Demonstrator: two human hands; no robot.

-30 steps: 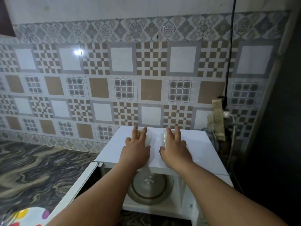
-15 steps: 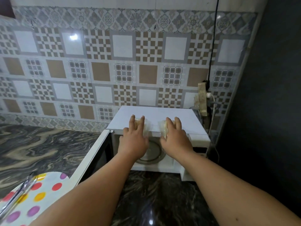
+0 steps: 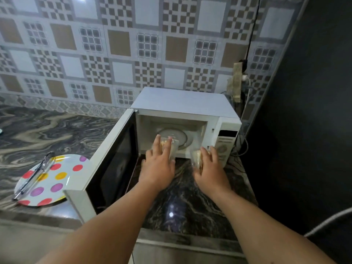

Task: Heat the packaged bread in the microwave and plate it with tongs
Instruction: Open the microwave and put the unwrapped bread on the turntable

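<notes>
Left forearm (image 3: pixel 106 221): bare from the lower frame edge to the wrist; no sleeve in view.
Right forearm (image 3: pixel 253 218): bare likewise; no sleeve in view.
Left hand (image 3: pixel 158 168): ungloved; no ring, watch or band seen on the visible back.
Right hand (image 3: pixel 210 171): ungloved; wrist unadorned.
Fingernails: short; finer detail blurred, cannot tell.

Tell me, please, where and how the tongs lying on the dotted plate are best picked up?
Grip the tongs mid-length, coming from above: they lie flat and slantwise across the plate's left side, so both arms can probably be pinched together there.
</notes>
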